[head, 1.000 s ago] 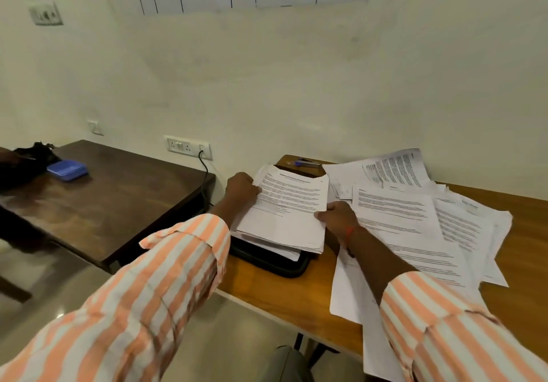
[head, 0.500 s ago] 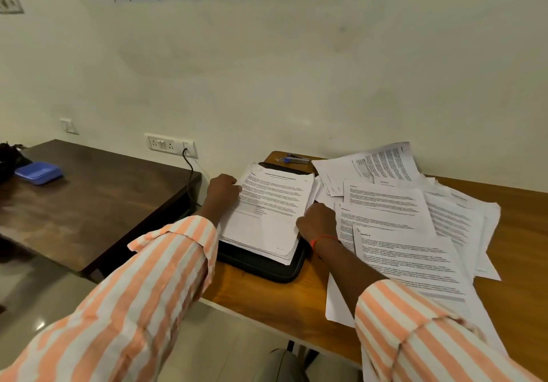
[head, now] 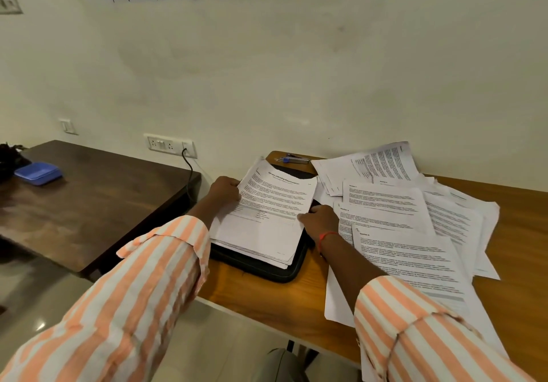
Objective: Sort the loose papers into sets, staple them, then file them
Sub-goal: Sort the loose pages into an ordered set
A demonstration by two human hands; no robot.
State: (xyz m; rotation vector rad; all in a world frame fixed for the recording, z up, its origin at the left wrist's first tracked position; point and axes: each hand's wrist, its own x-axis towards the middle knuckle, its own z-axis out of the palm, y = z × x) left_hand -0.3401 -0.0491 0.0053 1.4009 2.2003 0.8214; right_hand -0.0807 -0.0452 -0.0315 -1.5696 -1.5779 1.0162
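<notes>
Both of your hands are on the stack (head: 272, 212) of printed sheets: the left grip (head: 225, 190) has its fingers curled round the stack's left edge, and the right grip (head: 321, 221) is curled onto the right edge, knuckles up, thumb hidden. The stack lies on a black folder (head: 284, 273) at the left end of the counter (head: 267, 295), its sheets slightly fanned and not squared. Loose papers (head: 385, 203) spread in overlapping layers just to the right of the folder, some under your right forearm and one hanging over the counter's near edge. A stapler (head: 293, 159) with a blue end sits at the far edge by the wall, just behind the stack and touching neither hand. A red thread (head: 326, 236) circles your right wrist, and both sleeves (head: 133, 292) are orange-and-white striped. To the left stands a dark table (head: 89, 203) with a blue box (head: 38, 173) on it — a cable (head: 189, 171) drops from the wall socket (head: 169, 145) between the two.
</notes>
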